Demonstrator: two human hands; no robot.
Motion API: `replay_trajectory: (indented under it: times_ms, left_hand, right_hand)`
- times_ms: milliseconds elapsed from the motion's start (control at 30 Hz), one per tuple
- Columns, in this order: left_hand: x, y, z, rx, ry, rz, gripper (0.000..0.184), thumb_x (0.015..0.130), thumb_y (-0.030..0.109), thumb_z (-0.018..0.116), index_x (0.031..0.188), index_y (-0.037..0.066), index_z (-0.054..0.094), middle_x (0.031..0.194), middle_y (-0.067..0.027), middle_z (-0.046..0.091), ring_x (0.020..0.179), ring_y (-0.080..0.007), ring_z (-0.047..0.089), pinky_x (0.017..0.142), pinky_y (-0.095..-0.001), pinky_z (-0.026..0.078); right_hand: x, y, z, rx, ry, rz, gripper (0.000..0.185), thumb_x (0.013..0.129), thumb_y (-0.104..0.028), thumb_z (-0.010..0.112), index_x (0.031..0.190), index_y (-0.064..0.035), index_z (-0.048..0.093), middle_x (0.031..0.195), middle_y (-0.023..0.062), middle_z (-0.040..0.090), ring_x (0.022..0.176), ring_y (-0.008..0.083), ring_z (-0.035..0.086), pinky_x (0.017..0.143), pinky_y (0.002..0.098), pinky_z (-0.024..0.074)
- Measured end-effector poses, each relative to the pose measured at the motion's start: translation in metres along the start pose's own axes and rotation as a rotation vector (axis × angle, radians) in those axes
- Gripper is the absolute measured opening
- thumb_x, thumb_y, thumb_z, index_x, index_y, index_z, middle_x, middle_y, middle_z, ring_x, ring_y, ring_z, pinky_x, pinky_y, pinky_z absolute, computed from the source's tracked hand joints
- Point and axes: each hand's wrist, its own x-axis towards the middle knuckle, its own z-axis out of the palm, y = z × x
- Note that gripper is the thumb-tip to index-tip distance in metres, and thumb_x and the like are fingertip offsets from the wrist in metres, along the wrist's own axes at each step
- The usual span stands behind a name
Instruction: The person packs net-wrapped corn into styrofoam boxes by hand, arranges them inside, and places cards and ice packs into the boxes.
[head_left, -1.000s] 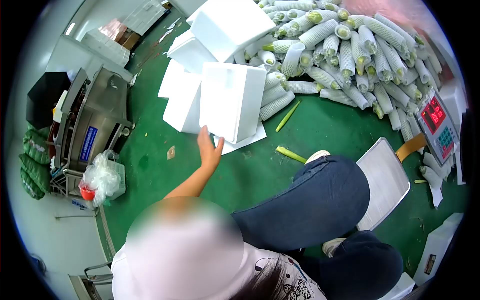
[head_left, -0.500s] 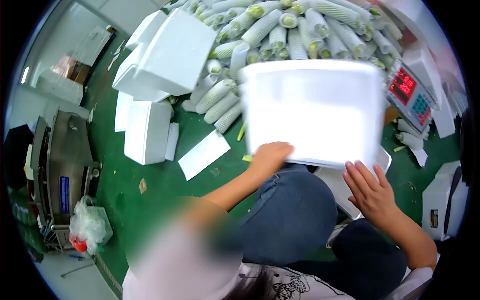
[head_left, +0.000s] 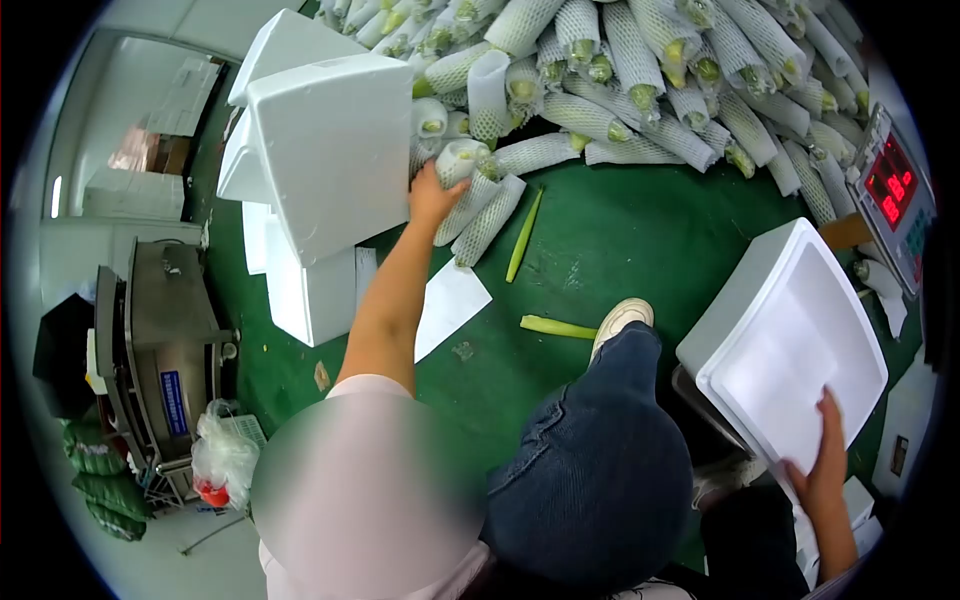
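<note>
The white rectangular foam box (head_left: pixel 815 335) has swung rightward, the right hand (head_left: pixel 826 462) spread at its near rim. The left hand (head_left: pixel 436 197) meets a cylindrical, white-net-sleeved vegetable (head_left: pixel 461 158); whether it grips cannot be told. Likely firm, bruisable: best held mid-sleeve.

On the head view, I note these changes. One second ago, a white foam box (head_left: pixel 740 300) stands at the stack of foam boxes (head_left: pixel 335 150); now it sits at the scale (head_left: pixel 893 190), over the previously bare platform, open side toward the camera. The white sheet (head_left: pixel 450 310) it covered is now exposed.

My left hand (head_left: pixel 435 195), on the box half a second ago, has moved to a net-sleeved vegetable (head_left: pixel 462 158) at the pile's edge; finger closure is unclear. My right hand (head_left: pixel 825 465), out of view at first, is now at the box's near rim, thumb and fingers spread.
</note>
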Motion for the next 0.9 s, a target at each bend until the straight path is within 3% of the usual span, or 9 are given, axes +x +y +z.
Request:
replay_trajectory:
  times_ms: [167,300,367,467,567,667,733,767,900]
  left_hand:
    - [-0.03,0.031,-0.043,-0.14,0.213,0.066,0.078,0.068,0.042,0.087,0.129,0.006,0.054,0.117,-0.0168,0.064,0.113,-0.0373,0.06,0.1,-0.0485,0.045]
    - [-0.113,0.184,-0.146,-0.983,0.224,0.141,0.084,0.067,0.039,0.09,0.13,0.002,0.049,0.116,-0.014,0.063,0.113,-0.031,0.06,0.106,-0.0475,0.042]
    - [-0.134,0.26,-0.178,-1.163,-0.014,0.452,0.083,0.077,0.041,0.08,0.138,0.001,0.042,0.13,-0.0173,0.056,0.125,-0.0314,0.053,0.111,-0.0466,0.036]
    - [-0.15,0.318,-0.177,-1.402,-0.229,0.347,0.078,0.092,0.041,0.065,0.15,0.001,0.031,0.148,-0.0216,0.044,0.139,-0.0333,0.04,0.115,-0.0456,0.03]
    - [-0.103,0.201,-0.068,-0.905,0.035,-0.055,0.059,0.092,0.023,0.064,0.145,0.005,0.044,0.145,-0.0243,0.046,0.137,-0.0365,0.042,0.115,-0.0441,0.03]
    - [-0.079,-0.007,0.049,-0.101,-0.17,-0.515,0.077,0.078,0.04,0.075,0.141,0.004,0.05,0.14,-0.0269,0.051,0.129,-0.0409,0.051,0.107,-0.0503,0.042]
    - [-0.087,-0.044,0.062,-0.21,-0.229,-0.251,0.08,0.08,0.045,0.074,0.139,-0.003,0.048,0.131,-0.027,0.058,0.124,-0.0364,0.057,0.106,-0.0449,0.043]
    - [-0.084,-0.057,0.067,-0.22,-0.219,-0.265,0.081,0.079,0.045,0.077,0.136,-0.006,0.049,0.128,-0.0258,0.06,0.12,-0.0341,0.059,0.102,-0.0422,0.046]
    - [-0.076,-0.064,0.055,-0.417,-0.32,-0.274,0.08,0.078,0.038,0.082,0.136,-0.005,0.048,0.122,-0.0191,0.064,0.104,-0.0297,0.065,0.091,-0.0388,0.052]
  right_hand:
    - [0.064,-0.013,-0.046,0.051,0.231,-0.202,0.09,0.076,-0.005,0.074,0.154,-0.0091,0.031,0.156,0.0221,0.036,0.135,0.0416,0.046,0.113,0.0494,0.038]
    - [0.133,-0.08,-0.058,-0.024,0.288,-0.612,0.08,0.069,-0.01,0.08,0.142,-0.0021,0.049,0.146,0.023,0.047,0.134,0.0433,0.045,0.11,0.0511,0.0371]
    - [0.169,-0.141,-0.045,0.232,0.343,-0.657,0.093,0.065,-0.021,0.086,0.146,-0.0018,0.044,0.15,0.0189,0.044,0.139,0.0389,0.041,0.114,0.0467,0.032]
    - [0.179,-0.139,-0.032,0.589,0.207,-0.587,0.087,0.064,-0.011,0.083,0.142,-0.0031,0.045,0.142,0.0163,0.052,0.13,0.0359,0.051,0.109,0.044,0.0394]
    - [0.135,-0.033,-0.021,0.56,0.312,-0.22,0.066,0.07,-0.01,0.076,0.133,-0.0024,0.054,0.127,0.0159,0.062,0.117,0.0311,0.061,0.102,0.0412,0.0466]
    - [0.079,0.075,0.022,0.498,0.358,0.196,0.058,0.075,-0.011,0.069,0.13,0.0005,0.057,0.117,0.0158,0.068,0.11,0.027,0.066,0.097,0.038,0.0501]
    - [0.067,0.088,0.057,0.407,0.198,0.273,0.073,0.069,-0.01,0.071,0.139,-0.0029,0.048,0.12,0.0137,0.063,0.11,0.0267,0.062,0.096,0.037,0.0482]
    - [0.068,0.07,0.057,0.662,0.031,0.325,0.073,0.069,-0.009,0.072,0.138,-0.003,0.049,0.118,0.0132,0.063,0.108,0.0257,0.061,0.096,0.0359,0.0476]
    - [0.074,0.062,0.09,0.301,-0.253,0.179,0.081,0.07,-0.018,0.081,0.142,-0.0036,0.046,0.143,0.0194,0.048,0.13,0.0359,0.048,0.11,0.0408,0.0384]
